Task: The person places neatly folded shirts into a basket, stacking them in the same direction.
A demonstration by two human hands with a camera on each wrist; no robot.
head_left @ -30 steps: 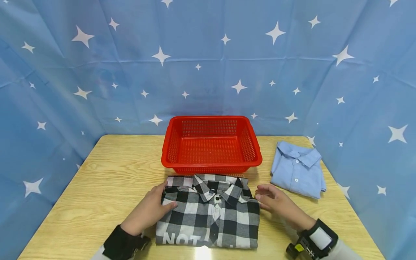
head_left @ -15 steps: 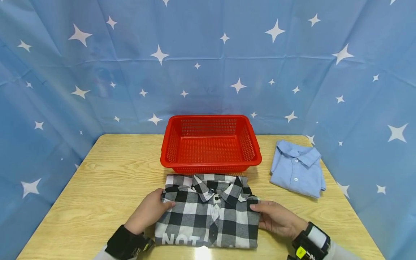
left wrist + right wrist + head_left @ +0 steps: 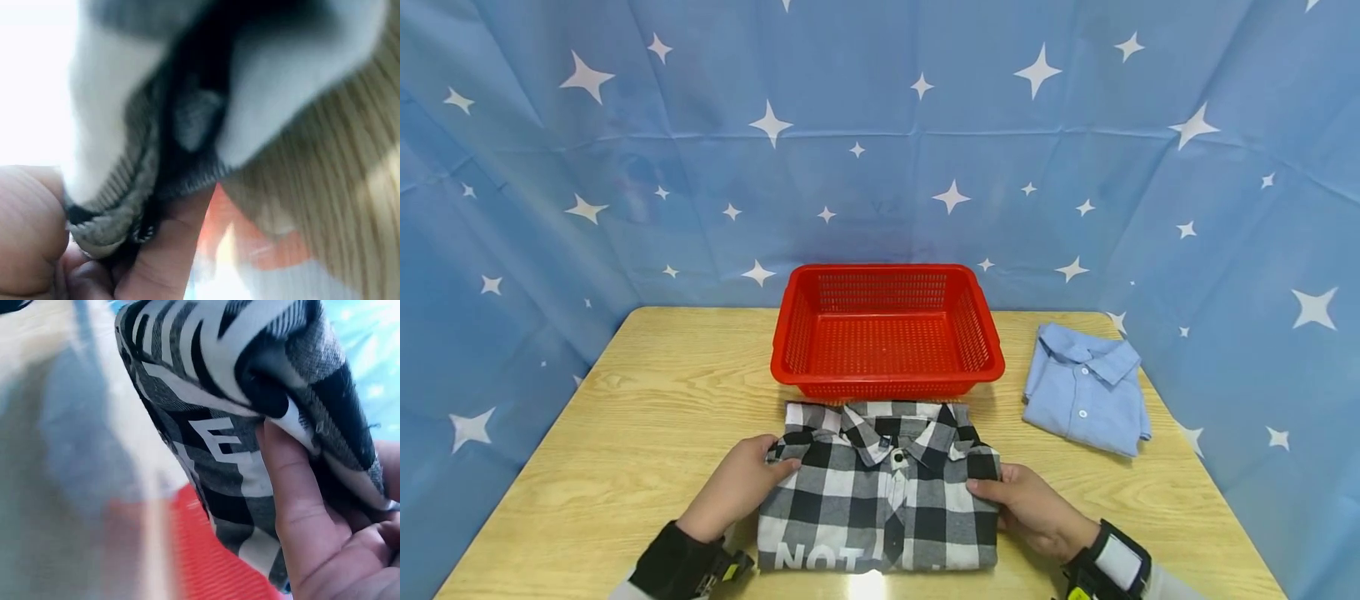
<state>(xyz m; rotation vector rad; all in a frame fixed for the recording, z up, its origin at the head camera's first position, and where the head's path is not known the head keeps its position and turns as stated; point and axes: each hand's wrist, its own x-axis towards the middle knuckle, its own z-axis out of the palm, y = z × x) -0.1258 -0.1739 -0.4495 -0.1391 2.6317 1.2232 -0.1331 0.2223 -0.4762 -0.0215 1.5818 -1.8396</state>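
Observation:
A folded black-and-white plaid shirt (image 3: 887, 492) lies collar-away in the head view, with white letters near its front edge. My left hand (image 3: 741, 483) grips its left side, thumb on top; the left wrist view has the folded cloth edge (image 3: 106, 144) between thumb and fingers. On the opposite side, my right hand (image 3: 1037, 508) holds the shirt's right edge, thumb above and the other fingers hidden beneath. The right wrist view shows fingers (image 3: 297, 494) against the shirt's underside, where a white letter E appears, so this side is raised off the table.
Just behind the shirt stands a red plastic basket (image 3: 887, 389) with nothing in it. A folded light-blue shirt (image 3: 1084, 396) lies at the back right of the wooden table (image 3: 655, 400). A blue curtain (image 3: 880, 167) with white stars hangs behind and at both sides.
My right hand has come from beside the plaid shirt onto its right edge and now grips it. My left hand stays at the left side, its fingers shifted slightly toward me.

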